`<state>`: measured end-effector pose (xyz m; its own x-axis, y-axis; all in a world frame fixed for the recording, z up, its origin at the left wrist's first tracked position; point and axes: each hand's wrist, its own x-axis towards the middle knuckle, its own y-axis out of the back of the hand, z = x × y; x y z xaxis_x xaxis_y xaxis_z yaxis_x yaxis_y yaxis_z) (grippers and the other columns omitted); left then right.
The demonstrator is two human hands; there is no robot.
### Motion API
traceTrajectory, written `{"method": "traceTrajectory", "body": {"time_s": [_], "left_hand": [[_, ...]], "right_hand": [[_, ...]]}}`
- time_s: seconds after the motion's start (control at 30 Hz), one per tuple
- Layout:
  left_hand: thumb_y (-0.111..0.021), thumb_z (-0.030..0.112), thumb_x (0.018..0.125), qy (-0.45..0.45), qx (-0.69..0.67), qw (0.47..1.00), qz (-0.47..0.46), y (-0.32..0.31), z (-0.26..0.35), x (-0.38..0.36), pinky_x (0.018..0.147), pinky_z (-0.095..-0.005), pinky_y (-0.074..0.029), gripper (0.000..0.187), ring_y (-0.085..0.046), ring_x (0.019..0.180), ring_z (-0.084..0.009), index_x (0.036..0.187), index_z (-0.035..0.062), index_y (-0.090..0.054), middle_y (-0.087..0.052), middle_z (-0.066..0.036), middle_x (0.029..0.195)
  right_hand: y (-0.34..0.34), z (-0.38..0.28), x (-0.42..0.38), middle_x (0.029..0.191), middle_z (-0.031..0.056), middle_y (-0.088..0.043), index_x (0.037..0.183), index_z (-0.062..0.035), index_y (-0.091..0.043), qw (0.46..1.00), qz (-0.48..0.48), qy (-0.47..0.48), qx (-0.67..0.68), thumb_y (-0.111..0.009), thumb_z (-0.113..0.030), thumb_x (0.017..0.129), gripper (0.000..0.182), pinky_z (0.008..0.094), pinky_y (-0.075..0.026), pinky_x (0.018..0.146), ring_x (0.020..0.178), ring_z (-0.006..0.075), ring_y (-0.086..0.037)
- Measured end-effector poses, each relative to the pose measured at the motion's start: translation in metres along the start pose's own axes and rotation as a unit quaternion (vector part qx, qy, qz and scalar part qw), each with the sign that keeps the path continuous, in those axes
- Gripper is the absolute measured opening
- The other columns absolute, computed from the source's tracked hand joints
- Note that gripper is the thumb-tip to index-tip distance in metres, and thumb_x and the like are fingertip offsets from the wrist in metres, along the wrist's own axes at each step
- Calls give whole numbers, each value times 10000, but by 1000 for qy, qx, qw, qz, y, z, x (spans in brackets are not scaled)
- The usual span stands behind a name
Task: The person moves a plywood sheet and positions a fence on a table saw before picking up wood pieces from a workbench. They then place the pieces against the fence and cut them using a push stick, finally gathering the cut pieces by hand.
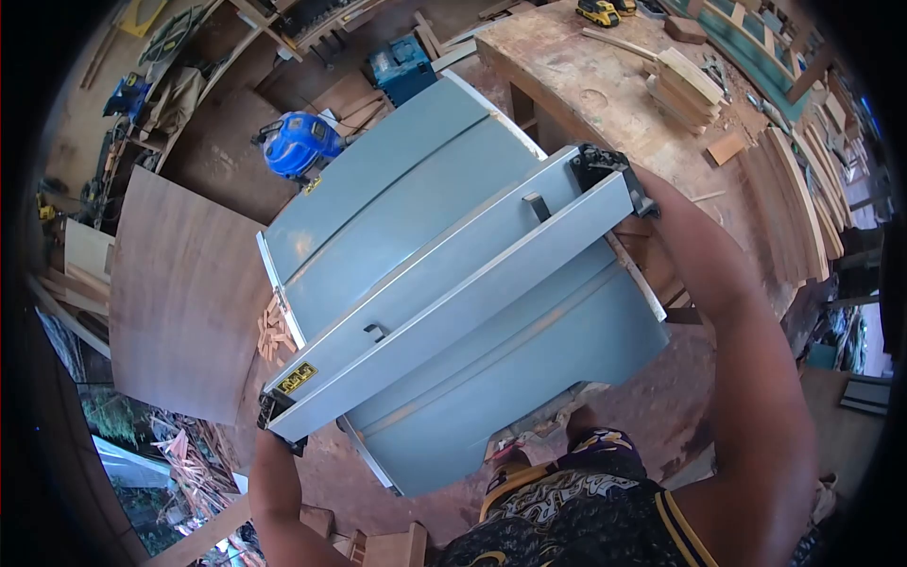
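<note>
Grey metal panel (383, 219): below my view, ridged.
Tabletop (557, 61): beyond the panel, bearing stacked wood blocks (685, 94).
Brown sheet (179, 293): left of the panel.
Grey rail (452, 305): slanting across the panel, black end pieces (605, 170) fitted.
Blue machine (302, 145): near the panel's far left edge.
Right hand (639, 180): at the rail's upper end; finger closure hidden, I cannot tell.
Left hand (274, 427): at the lower end, likewise undetermined.
Yellow label (296, 378): near the left hand.
</note>
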<state>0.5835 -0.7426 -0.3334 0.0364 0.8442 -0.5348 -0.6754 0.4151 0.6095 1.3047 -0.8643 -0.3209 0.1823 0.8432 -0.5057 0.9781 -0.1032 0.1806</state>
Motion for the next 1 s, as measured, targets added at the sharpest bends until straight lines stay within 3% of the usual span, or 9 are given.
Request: {"method": "traceTrajectory", "body": {"time_s": [0.13,0.17,0.23,0.47,0.53,0.7,0.9,0.97,1.0], "left_hand": [[-359,458,1027,-33,134,989,54,-1,-6,6,854,-422,-485,566,-624,962,-294,1217,-51,-516,-649,-180,1039],[-361,454,1027,-42,168,983,68,-2,-9,8,856,-420,-485,563,-623,967,-291,1221,-52,-512,-648,-178,1045],[-349,428,1037,-69,27,990,117,-21,-19,3,886,-407,-470,541,-601,1025,-294,1257,-49,-479,-615,-205,1122],[-323,349,1048,-170,2,959,226,-42,-29,-6,1006,-384,-403,512,-532,1174,-306,1370,-42,-396,-550,-256,1255],[-372,333,1026,-201,19,962,182,-31,-32,5,1025,-394,-379,460,-495,1204,-353,1308,-13,-481,-496,-243,1321],[-442,345,982,-229,319,874,288,-23,6,-30,958,-462,-421,406,-509,1140,-388,1174,20,-591,-577,-189,1207],[-440,459,962,-88,457,871,156,-13,56,-67,941,-465,-428,473,-495,1201,-339,1127,62,-637,-584,-156,1214],[-447,566,927,-159,487,835,200,2,27,-50,855,-450,-476,580,-587,1065,-363,1030,48,-687,-645,-176,1104],[-457,612,903,-99,448,879,126,3,21,-51,808,-450,-488,626,-619,977,-371,956,38,-699,-667,-186,1003]], "right_hand": [[1,-2,2,807,86,-678,945,-8,-696,1000,5,9,14,-513,-428,971,459,345,-478,769,796,179,-615],[2,4,17,866,97,-682,1000,-9,-674,980,61,23,-187,-491,-406,986,438,350,-477,790,834,181,-615],[-12,4,3,946,128,-675,1074,-7,-638,990,79,24,-110,-462,-403,999,440,360,-473,831,883,205,-618],[-15,44,33,1163,160,-619,1171,-14,-605,960,140,154,-185,-408,-365,1020,430,352,-406,995,1110,257,-574],[-13,34,29,1227,178,-599,1204,-26,-599,844,248,377,-289,-444,-314,1002,385,367,-406,1017,1159,309,-563],[1,-3,10,1187,170,-605,1153,-27,-616,830,103,306,-454,-488,-269,965,332,395,-451,963,1128,332,-561],[-5,-16,-3,977,211,-661,996,-18,-690,782,159,181,-574,-410,-450,982,515,426,-481,871,992,365,-613],[3,-6,-11,901,245,-672,904,-2,-710,830,146,62,-535,-399,-537,964,622,461,-483,840,930,383,-635],[2,5,-18,878,256,-676,864,6,-713,854,179,81,-482,-412,-595,939,677,478,-482,816,877,397,-648]]}}
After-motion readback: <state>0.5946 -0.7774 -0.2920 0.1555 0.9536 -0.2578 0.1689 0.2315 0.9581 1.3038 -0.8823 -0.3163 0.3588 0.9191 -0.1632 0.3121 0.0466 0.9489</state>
